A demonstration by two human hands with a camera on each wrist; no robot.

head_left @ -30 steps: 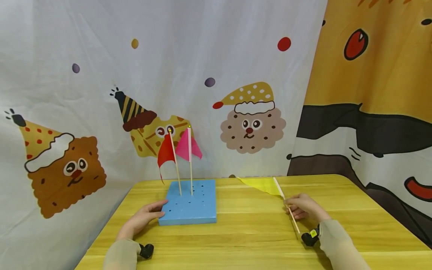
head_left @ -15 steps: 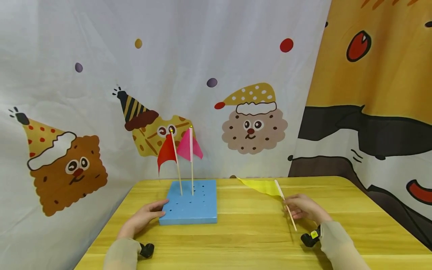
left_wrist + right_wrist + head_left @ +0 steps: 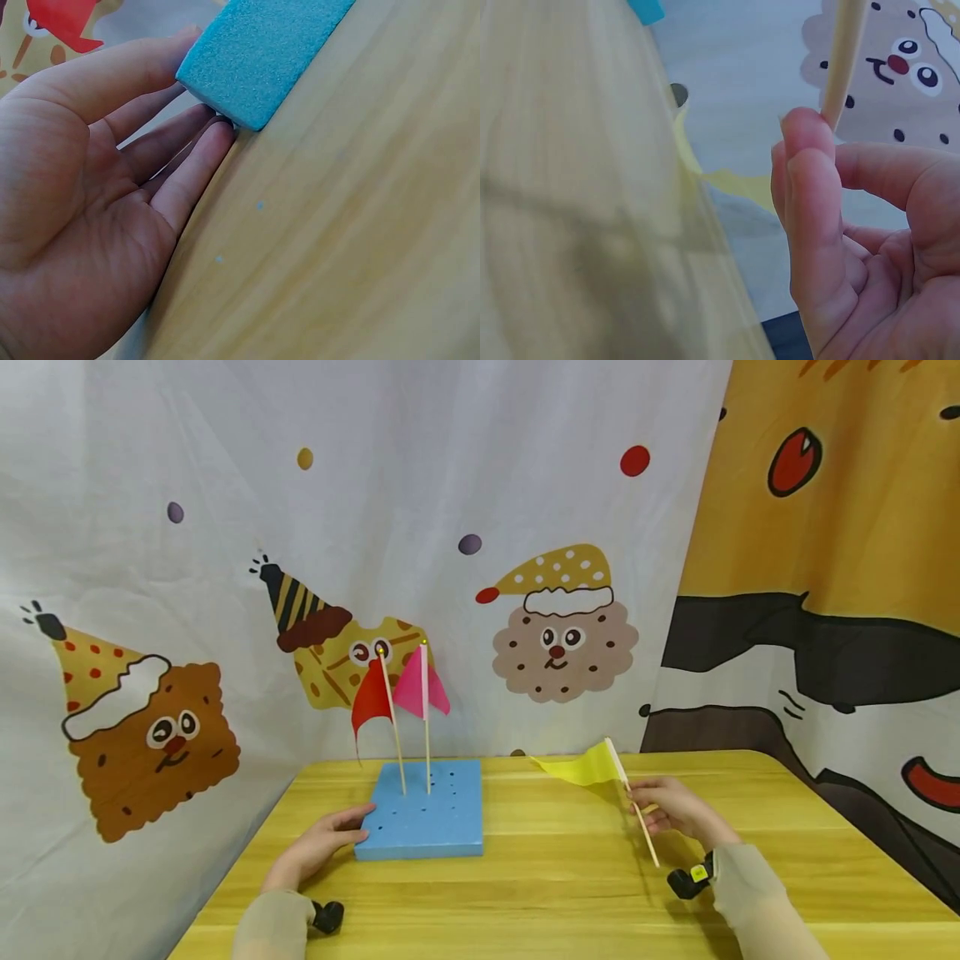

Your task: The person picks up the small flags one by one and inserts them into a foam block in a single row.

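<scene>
My right hand [image 3: 675,810] pinches the thin wooden stick of a yellow flag [image 3: 585,766] at the right of the table. The stick leans, its cloth end up and away, its bare end over the tabletop. In the right wrist view the stick [image 3: 846,64] rises from between thumb and fingertips. My left hand [image 3: 318,847] touches the left side of a blue foam block [image 3: 435,835] with nearly straight fingers. The left wrist view shows its fingertips against a corner of the foam [image 3: 262,60]. A red flag [image 3: 372,697] and a pink flag [image 3: 412,687] stand in the block.
The block's top has several small holes. A wooden table [image 3: 540,893] lies under everything. A printed curtain [image 3: 465,460] with cookie figures hangs right behind the table's far edge. Black wrist cameras [image 3: 327,917] sit at both cuffs.
My right hand has raised the yellow flag slightly; its cloth end has gone up and its bare end sits higher than one second ago. The left hand and the block stay put.
</scene>
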